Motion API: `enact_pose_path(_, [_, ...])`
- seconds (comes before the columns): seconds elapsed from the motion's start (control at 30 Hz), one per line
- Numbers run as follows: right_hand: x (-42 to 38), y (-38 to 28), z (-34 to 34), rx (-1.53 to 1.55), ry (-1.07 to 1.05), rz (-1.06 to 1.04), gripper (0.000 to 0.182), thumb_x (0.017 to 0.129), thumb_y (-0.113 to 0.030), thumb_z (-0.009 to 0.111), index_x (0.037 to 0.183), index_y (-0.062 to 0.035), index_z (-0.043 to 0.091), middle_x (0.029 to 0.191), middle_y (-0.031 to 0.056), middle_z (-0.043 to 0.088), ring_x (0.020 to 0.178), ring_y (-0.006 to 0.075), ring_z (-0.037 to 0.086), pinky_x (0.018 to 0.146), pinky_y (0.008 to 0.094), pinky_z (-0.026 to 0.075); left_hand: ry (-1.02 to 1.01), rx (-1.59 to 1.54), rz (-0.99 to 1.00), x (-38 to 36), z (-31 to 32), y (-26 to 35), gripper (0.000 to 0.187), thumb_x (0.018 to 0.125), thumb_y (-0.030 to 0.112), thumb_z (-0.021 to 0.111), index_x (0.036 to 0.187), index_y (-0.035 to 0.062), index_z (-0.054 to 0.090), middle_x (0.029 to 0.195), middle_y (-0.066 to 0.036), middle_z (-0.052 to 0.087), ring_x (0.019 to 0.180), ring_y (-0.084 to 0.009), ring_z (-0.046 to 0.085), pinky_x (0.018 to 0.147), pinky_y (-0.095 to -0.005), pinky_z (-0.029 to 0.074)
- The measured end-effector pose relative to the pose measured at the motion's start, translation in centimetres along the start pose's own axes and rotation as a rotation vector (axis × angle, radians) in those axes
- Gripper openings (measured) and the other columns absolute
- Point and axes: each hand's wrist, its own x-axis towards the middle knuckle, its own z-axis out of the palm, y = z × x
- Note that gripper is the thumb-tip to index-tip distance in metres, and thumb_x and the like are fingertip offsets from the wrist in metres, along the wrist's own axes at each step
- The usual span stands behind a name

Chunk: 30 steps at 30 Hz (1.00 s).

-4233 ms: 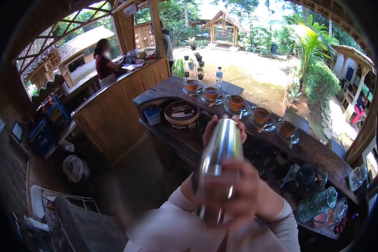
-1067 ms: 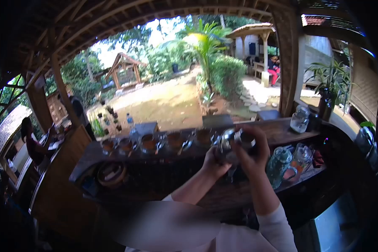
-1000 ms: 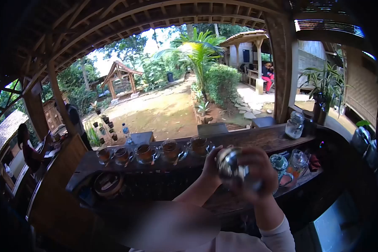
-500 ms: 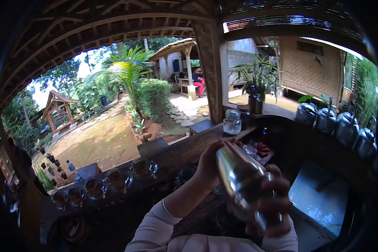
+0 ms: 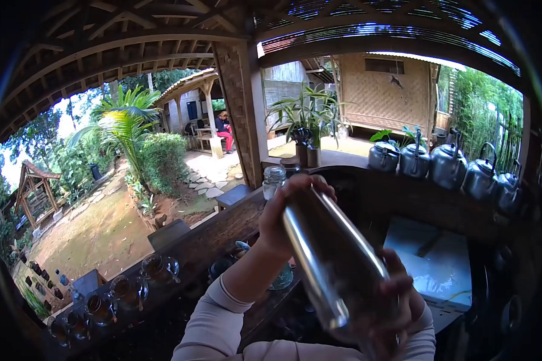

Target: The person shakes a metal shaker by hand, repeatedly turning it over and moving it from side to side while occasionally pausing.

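A shiny metal shaker (image 5: 334, 259) is tilted across the front of my body, between my two hands. My left hand (image 5: 283, 207) wraps round its upper end, near the glass jar. Round the lower end are the fingers of my right hand (image 5: 400, 289), partly blurred. Behind the shaker stands a lidded glass jar (image 5: 274, 179) with pale contents, on the wooden counter (image 5: 238, 231). The shaker's lower tip is dark and unclear.
Several glass mugs (image 5: 126, 289) with brownish contents line the counter at left. Metal kettles (image 5: 448, 165) stand along the right ledge. A pale box lid (image 5: 430, 265) lies at right. Potted plants (image 5: 307, 120) stand behind the counter. A person (image 5: 224, 131) sits outside.
The view has turned right, so the mugs and jar appear further left and more kettles show. The shaker is still in both hands and now appears larger and closer.
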Motion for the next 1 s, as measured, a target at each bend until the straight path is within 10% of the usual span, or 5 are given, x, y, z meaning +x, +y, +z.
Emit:
enact_pose_path(0.23, [8.9, 3.2, -1.1, -0.754, 0.332, -0.352, 0.094, 0.056, -0.025, 0.085, 0.127, -0.0060, 0.027, 0.124, 0.0186, 0.039, 0.111, 0.0306, 0.046, 0.094, 0.0382, 0.037, 0.739, -0.097, -0.538, 3.5, -8.2, -2.6, 0.041, 0.090, 0.031, 0.041, 0.116, -0.0007, 0.044, 0.112, -0.017, 0.052, 0.104, -0.0318, 0.053, 0.093, -0.0445, 0.041])
enact_pose_path(0.43, [4.7, 0.3, 2.5, 0.042, -0.030, 0.176, 0.071, 0.071, -0.042, 0.068, 0.126, -0.0073, 0.039, 0.125, 0.0217, 0.041, 0.123, 0.0321, 0.037, 0.098, 0.0417, 0.037, -0.206, 0.071, -0.081, 4.9, -1.8, -0.6, 0.039, 0.088, 0.034, 0.045, 0.115, 0.0047, 0.047, 0.107, -0.015, 0.055, 0.096, -0.0271, 0.056, 0.089, -0.0426, 0.044])
enact_pose_path(0.6, [10.8, 5.9, -1.1, -0.768, 0.134, -0.618, 0.073, 0.061, -0.021, 0.082, 0.120, -0.0129, 0.040, 0.124, 0.0178, 0.041, 0.111, 0.0331, 0.047, 0.092, 0.0421, 0.040, 0.597, -0.013, -0.457, 7.2, -12.9, -3.3, 0.032, 0.082, 0.033, 0.054, 0.101, 0.0080, 0.051, 0.097, -0.011, 0.058, 0.090, -0.0277, 0.058, 0.079, -0.0436, 0.049])
enact_pose_path(0.77, [10.4, 0.1, -1.7, -0.479, -0.436, -0.612, 0.073, 0.062, -0.018, 0.081, 0.122, -0.0137, 0.038, 0.122, 0.0202, 0.044, 0.107, 0.0323, 0.051, 0.088, 0.0417, 0.045, -0.345, 0.178, -0.088, 5.9, -2.0, 0.4, 0.039, 0.089, 0.035, 0.051, 0.119, 0.0115, 0.043, 0.119, -0.018, 0.042, 0.107, -0.0300, 0.047, 0.092, -0.0403, 0.041])
enact_pose_path(1.0, [12.2, 5.3, -1.5, -0.715, 0.252, -0.293, 0.082, 0.061, -0.021, 0.081, 0.125, -0.0023, 0.033, 0.124, 0.0195, 0.043, 0.113, 0.0318, 0.046, 0.093, 0.0450, 0.039, 0.562, -0.026, -0.504, 5.2, -10.7, -1.0, 0.039, 0.090, 0.034, 0.046, 0.113, 0.0016, 0.046, 0.110, -0.018, 0.054, 0.095, -0.0295, 0.059, 0.079, -0.0434, 0.051])
